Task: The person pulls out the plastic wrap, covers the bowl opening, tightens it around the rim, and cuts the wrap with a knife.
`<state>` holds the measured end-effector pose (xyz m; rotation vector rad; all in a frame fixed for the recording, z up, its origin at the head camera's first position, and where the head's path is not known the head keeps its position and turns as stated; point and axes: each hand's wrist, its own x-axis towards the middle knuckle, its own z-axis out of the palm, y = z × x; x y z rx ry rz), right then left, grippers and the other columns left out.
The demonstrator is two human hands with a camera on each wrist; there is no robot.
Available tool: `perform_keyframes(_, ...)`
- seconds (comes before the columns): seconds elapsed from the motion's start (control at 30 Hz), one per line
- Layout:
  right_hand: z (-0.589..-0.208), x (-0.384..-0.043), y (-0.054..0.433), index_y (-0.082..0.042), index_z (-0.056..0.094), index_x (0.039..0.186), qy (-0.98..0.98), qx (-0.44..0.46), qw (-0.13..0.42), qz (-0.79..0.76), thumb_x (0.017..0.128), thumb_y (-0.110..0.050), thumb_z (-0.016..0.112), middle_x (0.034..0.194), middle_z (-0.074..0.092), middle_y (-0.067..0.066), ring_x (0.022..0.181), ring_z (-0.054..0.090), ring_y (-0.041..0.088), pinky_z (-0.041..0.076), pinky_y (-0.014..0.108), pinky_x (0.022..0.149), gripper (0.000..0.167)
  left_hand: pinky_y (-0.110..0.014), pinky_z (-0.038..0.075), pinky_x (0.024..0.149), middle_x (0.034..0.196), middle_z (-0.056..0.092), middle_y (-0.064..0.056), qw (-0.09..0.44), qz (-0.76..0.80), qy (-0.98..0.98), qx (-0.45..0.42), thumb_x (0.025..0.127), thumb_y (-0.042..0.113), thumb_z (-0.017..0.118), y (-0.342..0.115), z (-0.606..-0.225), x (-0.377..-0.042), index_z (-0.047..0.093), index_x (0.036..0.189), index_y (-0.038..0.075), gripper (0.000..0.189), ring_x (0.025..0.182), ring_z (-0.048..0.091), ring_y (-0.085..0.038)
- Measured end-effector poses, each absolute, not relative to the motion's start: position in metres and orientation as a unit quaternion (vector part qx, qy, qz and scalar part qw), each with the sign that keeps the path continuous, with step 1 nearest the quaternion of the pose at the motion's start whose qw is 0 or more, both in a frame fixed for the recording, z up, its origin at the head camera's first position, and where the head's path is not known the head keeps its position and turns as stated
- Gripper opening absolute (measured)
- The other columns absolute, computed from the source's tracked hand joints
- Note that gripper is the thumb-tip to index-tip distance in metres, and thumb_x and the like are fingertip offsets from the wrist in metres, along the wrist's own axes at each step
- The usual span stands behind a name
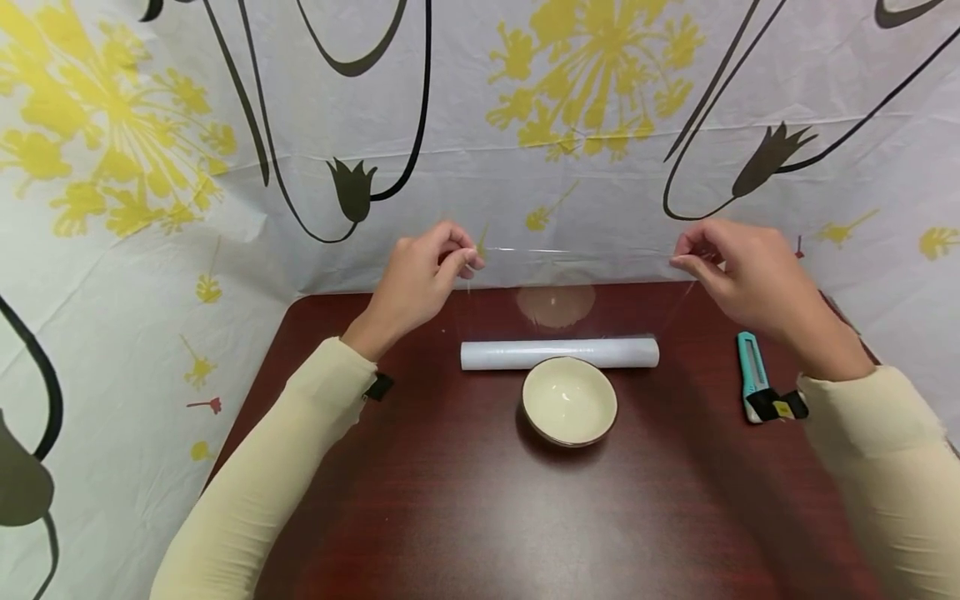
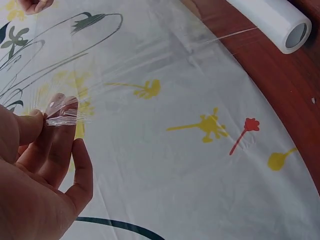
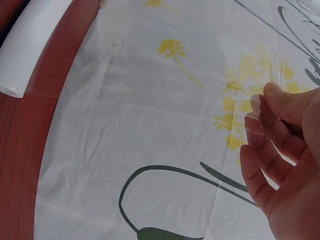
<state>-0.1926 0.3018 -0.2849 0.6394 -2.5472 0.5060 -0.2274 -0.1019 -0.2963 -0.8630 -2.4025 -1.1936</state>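
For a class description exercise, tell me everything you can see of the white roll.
The roll is a smooth white cylinder, apparently plastic film, its hollow end showing in the left wrist view. It lies on its side on the dark red table, just behind the bowl; whether they touch is unclear. A clear sheet stretches from it up to the left hand and right hand.
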Motion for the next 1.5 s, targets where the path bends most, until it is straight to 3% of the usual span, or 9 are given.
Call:
perform_keyframes(0.17, -0.281, -0.193, 0.301, -0.007, 0.074, 0.102, -0.924, 0.237, 0.243, 0.178, 0.096, -0.001, 0.085, 0.092, 0.076, 0.002, 0.078, 0.067, 0.023, 0.041, 0.017, 0.068, 0.014, -0.028, 0.055, 0.065, 0.096, 0.082, -0.005, 0.172, -0.412, -0.842, -0.304, 0.111, 0.001, 0.061, -0.102, -0.293, -0.228, 0.069, 0.105, 0.001, 0.011, 0.08, 0.075, -0.017)
perform_keyframes(0.33, -0.277, -0.19, 0.301, -0.007, 0.075, 0.101, -0.915, 0.251, 0.263, 0.178, 0.093, 0.001, 0.087, 0.09, 0.076, 0.001, 0.076, 0.061, 0.006, 0.041, 0.015, 0.069, 0.016, -0.026, 0.047, 0.058, 0.095, 0.082, -0.006, 0.171, -0.42, -0.836, -0.308, 0.111, 0.001, 0.062, -0.103, -0.289, -0.224, 0.069, 0.105, 0.001, 0.009, 0.078, 0.073, -0.014)
perform_keyframes(0.47, -0.275, -0.181, 0.301, -0.007, 0.074, 0.101, -0.906, 0.267, 0.276, 0.18, 0.091, 0.003, 0.087, 0.091, 0.076, 0.002, 0.083, 0.054, -0.01, 0.043, 0.018, 0.073, 0.019, -0.028, 0.056, 0.065, 0.096, 0.082, -0.005, 0.175, -0.423, -0.831, -0.316, 0.11, 0.001, 0.064, -0.107, -0.288, -0.215, 0.07, 0.105, 0.001, 0.007, 0.082, 0.075, -0.015)
perform_keyframes(0.57, -0.276, -0.171, 0.304, -0.007, 0.073, 0.1, -0.895, 0.29, 0.286, 0.181, 0.091, 0.003, 0.086, 0.09, 0.073, 0.0, 0.085, 0.052, -0.013, 0.044, 0.02, 0.074, 0.019, -0.031, 0.061, 0.072, 0.097, 0.082, -0.003, 0.18, -0.418, -0.828, -0.327, 0.109, 0.001, 0.065, -0.11, -0.29, -0.203, 0.07, 0.105, 0.002, 0.006, 0.085, 0.076, -0.015)
perform_keyframes(0.63, -0.279, -0.162, 0.306, -0.007, 0.073, 0.1, -0.888, 0.304, 0.294, 0.181, 0.099, -0.009, 0.082, 0.087, 0.071, -0.001, 0.081, 0.051, -0.009, 0.043, 0.02, 0.071, 0.01, -0.031, 0.061, 0.07, 0.097, 0.082, -0.002, 0.182, -0.417, -0.824, -0.337, 0.109, 0.001, 0.067, -0.112, -0.292, -0.195, 0.07, 0.105, 0.003, 0.005, 0.085, 0.076, -0.015)
perform_keyframes(0.73, -0.281, -0.148, 0.308, -0.008, 0.072, 0.099, -0.881, 0.319, 0.303, 0.173, 0.113, -0.044, 0.065, 0.084, 0.067, -0.004, 0.074, 0.049, -0.005, 0.042, 0.021, 0.065, 0.039, -0.028, 0.055, 0.063, 0.097, 0.082, 0.0, 0.188, -0.412, -0.818, -0.355, 0.108, 0.002, 0.07, -0.114, -0.295, -0.182, 0.07, 0.105, 0.003, 0.003, 0.082, 0.075, -0.016)
perform_keyframes(0.83, -0.284, -0.135, 0.308, -0.008, 0.072, 0.098, -0.878, 0.33, 0.307, 0.162, 0.113, -0.066, 0.044, 0.084, 0.067, -0.006, 0.07, 0.051, -0.003, 0.043, 0.02, 0.061, 0.065, -0.025, 0.047, 0.058, 0.097, 0.082, 0.003, 0.196, -0.397, -0.816, -0.37, 0.105, 0.003, 0.074, -0.118, -0.298, -0.169, 0.073, 0.106, 0.006, 0.004, 0.075, 0.071, -0.012)
perform_keyframes(1.13, -0.296, -0.097, 0.309, -0.014, 0.069, 0.098, -0.889, 0.323, 0.293, 0.142, 0.115, -0.065, 0.039, 0.093, 0.066, -0.011, 0.077, 0.05, -0.002, 0.043, 0.022, 0.064, 0.061, -0.026, 0.044, 0.056, 0.09, 0.075, 0.01, 0.225, -0.359, -0.814, -0.398, 0.099, 0.009, 0.083, -0.123, -0.313, -0.132, 0.077, 0.106, 0.013, 0.01, 0.064, 0.051, -0.007)
perform_keyframes(1.5, -0.315, -0.064, 0.311, -0.019, 0.067, 0.097, -0.885, 0.324, 0.302, 0.142, 0.114, -0.066, 0.041, 0.087, 0.058, -0.022, 0.079, 0.042, -0.007, 0.04, 0.021, 0.062, 0.057, -0.032, 0.058, 0.069, 0.097, 0.079, 0.011, 0.226, -0.328, -0.815, -0.421, 0.095, 0.009, 0.087, -0.125, -0.331, -0.103, 0.079, 0.105, 0.015, 0.014, 0.08, 0.067, -0.012)
